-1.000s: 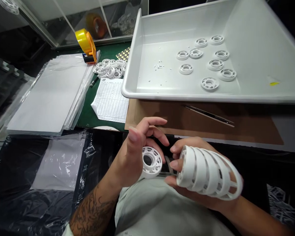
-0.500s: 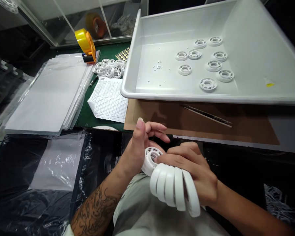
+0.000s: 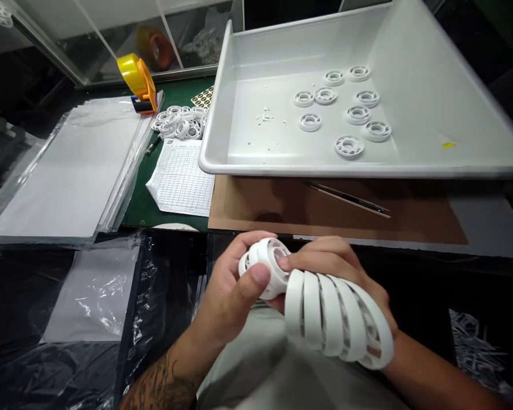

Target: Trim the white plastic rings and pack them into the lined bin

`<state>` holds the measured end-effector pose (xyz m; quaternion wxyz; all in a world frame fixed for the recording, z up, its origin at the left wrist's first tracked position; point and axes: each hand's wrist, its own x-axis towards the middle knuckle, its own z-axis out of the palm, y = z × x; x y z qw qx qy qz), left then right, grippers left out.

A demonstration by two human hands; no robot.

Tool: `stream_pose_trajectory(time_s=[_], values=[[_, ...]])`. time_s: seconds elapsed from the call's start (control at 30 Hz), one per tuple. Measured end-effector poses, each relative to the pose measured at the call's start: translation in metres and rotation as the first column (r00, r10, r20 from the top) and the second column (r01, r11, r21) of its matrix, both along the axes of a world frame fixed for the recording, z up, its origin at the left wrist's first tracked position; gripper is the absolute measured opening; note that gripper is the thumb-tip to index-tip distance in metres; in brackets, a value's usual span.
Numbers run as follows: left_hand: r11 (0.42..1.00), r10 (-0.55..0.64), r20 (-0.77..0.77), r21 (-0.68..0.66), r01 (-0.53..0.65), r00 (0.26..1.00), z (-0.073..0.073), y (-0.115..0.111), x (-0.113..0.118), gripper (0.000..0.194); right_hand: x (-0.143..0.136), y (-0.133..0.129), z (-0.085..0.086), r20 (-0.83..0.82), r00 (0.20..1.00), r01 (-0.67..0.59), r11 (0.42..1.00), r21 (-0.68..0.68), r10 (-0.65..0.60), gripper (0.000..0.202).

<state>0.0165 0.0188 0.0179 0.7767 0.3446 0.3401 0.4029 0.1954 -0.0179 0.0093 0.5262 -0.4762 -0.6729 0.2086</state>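
Observation:
My left hand (image 3: 233,290) is closed around a short stack of white plastic rings (image 3: 267,265), its thumb across their side. Fingers of my right hand (image 3: 346,267) reach to the open face of that stack, one fingertip at the centre hole. A longer row of white rings (image 3: 333,319) hangs fanned out below my right hand, covering part of it; the thumb of that hand is hidden. Both hands are over my lap, in front of the table edge.
A large white tray (image 3: 299,169) holds several rings and small scraps. Left of it are a ring pile (image 3: 182,122), a printed sheet (image 3: 182,176), a tape dispenser (image 3: 143,85) and bagged sheets (image 3: 64,171). Tweezers (image 3: 348,199) lie on brown board (image 3: 256,205).
My left hand has closed around a stack of rings, where its fingers were spread before. The row at my right hand has shifted right and fanned out. The camera view has moved slightly.

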Motion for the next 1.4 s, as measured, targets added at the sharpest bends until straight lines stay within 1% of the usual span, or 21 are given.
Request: stream_pose_trajectory(time_s=[0.03, 0.13, 0.2, 0.27, 0.3, 0.33, 0.37, 0.47, 0.5, 0.53, 0.6, 0.67, 0.73, 0.87, 0.97, 1.07, 1.13, 1.3, 1.4], values=[[1.000, 0.006, -0.003, 0.027, -0.006, 1.000, -0.002, 0.001, -0.003, 0.042, 0.000, 0.003, -0.001, -0.044, 0.998, -0.034, 0.999, -0.017, 0.034, 0.020], [0.995, -0.027, -0.021, 0.099, 0.029, 0.999, -0.003, 0.005, -0.012, 0.045, 0.003, 0.010, 0.000, -0.218, 0.976, -0.021, 1.000, -0.022, 0.015, 0.032], [0.988, -0.058, -0.075, 0.136, 0.068, 0.996, 0.000, 0.007, -0.015, 0.047, 0.004, 0.012, 0.002, -0.274, 0.958, -0.112, 0.989, -0.092, 0.083, 0.043], [0.984, -0.065, -0.121, 0.156, 0.083, 0.991, 0.004, 0.009, -0.016, 0.049, 0.004, 0.012, 0.002, -0.312, 0.937, -0.219, 0.960, -0.175, 0.157, 0.062], [0.985, -0.062, -0.123, 0.155, 0.080, 0.990, 0.006, 0.009, -0.016, 0.050, 0.004, 0.012, 0.001, -0.331, 0.927, -0.251, 0.947, -0.202, 0.175, 0.071], [0.986, -0.063, -0.108, 0.145, 0.078, 0.992, 0.007, 0.010, -0.016, 0.050, 0.003, 0.011, 0.000, -0.359, 0.916, -0.269, 0.939, -0.215, 0.180, 0.074], [0.989, -0.069, -0.081, 0.127, 0.079, 0.994, 0.008, 0.010, -0.015, 0.051, 0.003, 0.011, -0.001, -0.398, 0.899, -0.287, 0.933, -0.217, 0.184, 0.069], [0.991, -0.114, 0.034, 0.071, 0.112, 0.993, 0.006, 0.009, -0.015, 0.049, 0.002, 0.010, -0.004, -0.525, 0.831, -0.313, 0.936, -0.164, 0.185, 0.035], [0.990, -0.126, 0.075, 0.070, 0.121, 0.989, 0.005, 0.009, -0.014, 0.049, 0.003, 0.010, -0.004, -0.558, 0.812, -0.302, 0.941, -0.149, 0.172, 0.028], [0.990, -0.128, 0.111, 0.073, 0.121, 0.985, 0.003, 0.008, -0.015, 0.050, 0.003, 0.011, -0.004, -0.584, 0.797, -0.287, 0.948, -0.141, 0.154, 0.026], [0.990, -0.131, 0.166, 0.081, 0.119, 0.977, 0.000, 0.007, -0.015, 0.054, 0.004, 0.011, -0.005, -0.616, 0.777, -0.263, 0.956, -0.128, 0.132, 0.027], [0.989, -0.139, 0.193, 0.073, 0.127, 0.971, -0.002, 0.005, -0.015, 0.057, 0.004, 0.011, -0.005, -0.609, 0.778, -0.270, 0.957, -0.102, 0.155, 0.026], [0.988, -0.153, 0.191, 0.059, 0.145, 0.969, -0.001, 0.005, -0.015, 0.059, 0.003, 0.010, -0.006, -0.558, 0.810, -0.256, 0.965, -0.063, 0.178, 0.026], [0.984, -0.177, 0.170, 0.061, 0.168, 0.970, 0.004, 0.006, -0.014, 0.061, 0.001, 0.008, -0.006, -0.471, 0.864, -0.201, 0.979, -0.003, 0.176, 0.027], [0.982, -0.170, 0.096, 0.099, 0.161, 0.981, 0.006, 0.007, -0.014, 0.061, 0.001, 0.007, -0.004, -0.444, 0.882, -0.189, 0.982, -0.024, 0.159, 0.027], [0.969, -0.104, -0.037, 0.222, 0.110, 0.994, 0.005, 0.010, -0.014, 0.060, 0.002, 0.005, -0.001, -0.425, 0.895, -0.173, 0.984, -0.050, 0.136, 0.027], [0.959, -0.076, -0.074, 0.267, 0.093, 0.994, 0.004, 0.012, -0.015, 0.060, 0.002, 0.004, 0.001, -0.425, 0.897, -0.167, 0.984, -0.062, 0.125, 0.027], [0.974, -0.065, -0.064, 0.213, 0.077, 0.996, 0.006, 0.011, -0.015, 0.061, -0.004, 0.004, 0.008, -0.458, 0.884, -0.143, 0.987, -0.072, 0.095, 0.024], [0.990, -0.064, -0.008, 0.122, 0.065, 0.998, 0.008, 0.009, -0.014, 0.069, -0.007, 0.004, 0.011, -0.481, 0.873, -0.147, 0.985, -0.094, 0.085, 0.032]])
